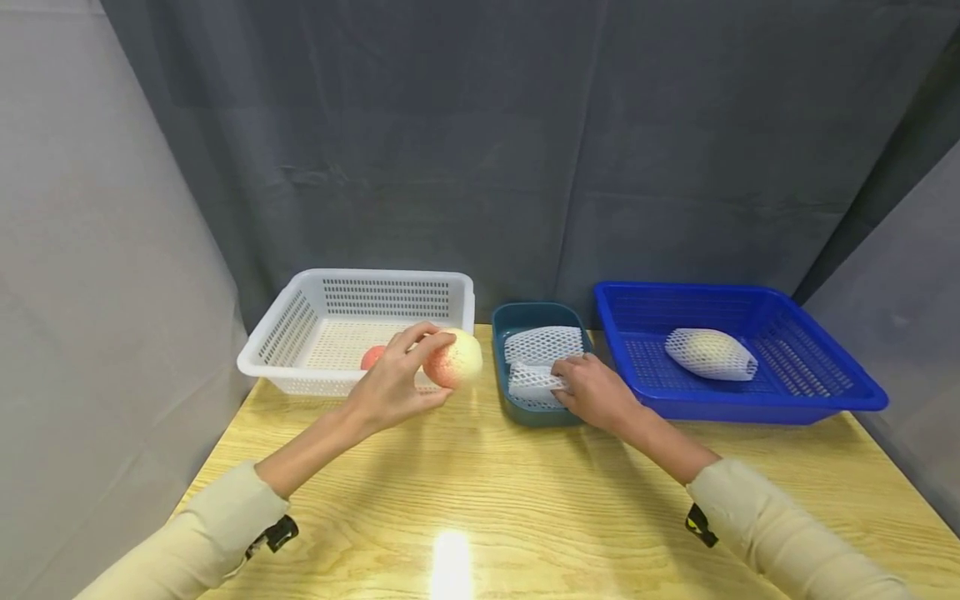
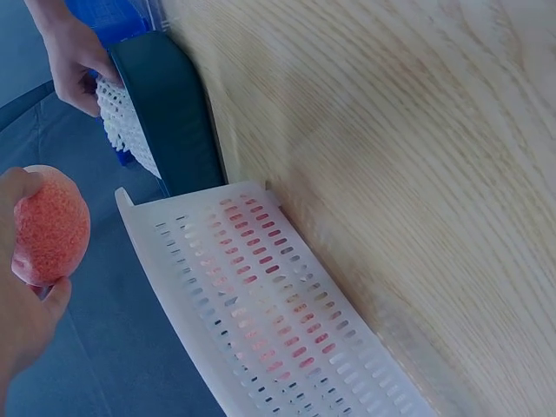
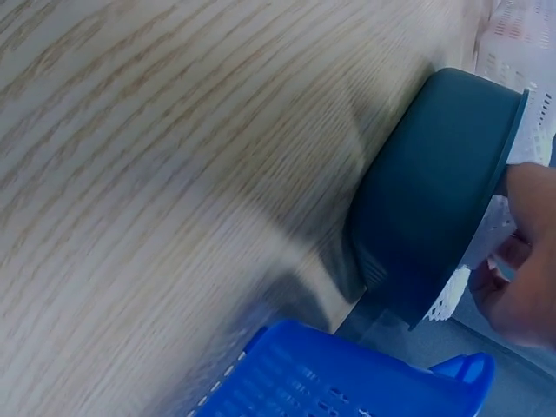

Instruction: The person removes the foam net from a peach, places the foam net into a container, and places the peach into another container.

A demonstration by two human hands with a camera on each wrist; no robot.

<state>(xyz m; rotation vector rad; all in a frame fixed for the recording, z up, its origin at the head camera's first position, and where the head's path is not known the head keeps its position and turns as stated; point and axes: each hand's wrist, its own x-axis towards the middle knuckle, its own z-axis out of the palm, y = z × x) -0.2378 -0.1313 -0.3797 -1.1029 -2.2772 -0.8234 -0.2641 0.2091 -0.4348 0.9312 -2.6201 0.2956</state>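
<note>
A pale yellow and red peach is held up by my left hand, fingertips on top and thumb below, beside the right end of the white basket. In the left wrist view the peach shows its red side. My right hand reaches into the small dark teal bin and pinches a white foam net sleeve near its right end. Another foam net sleeve lies behind it. From the right wrist, the teal bin's wall hides most of the sleeves.
More red fruit lies in the white basket, partly behind my left hand. At the right stands a blue basket with one netted peach in it. All containers stand along the back of the wooden table, before a grey curtain.
</note>
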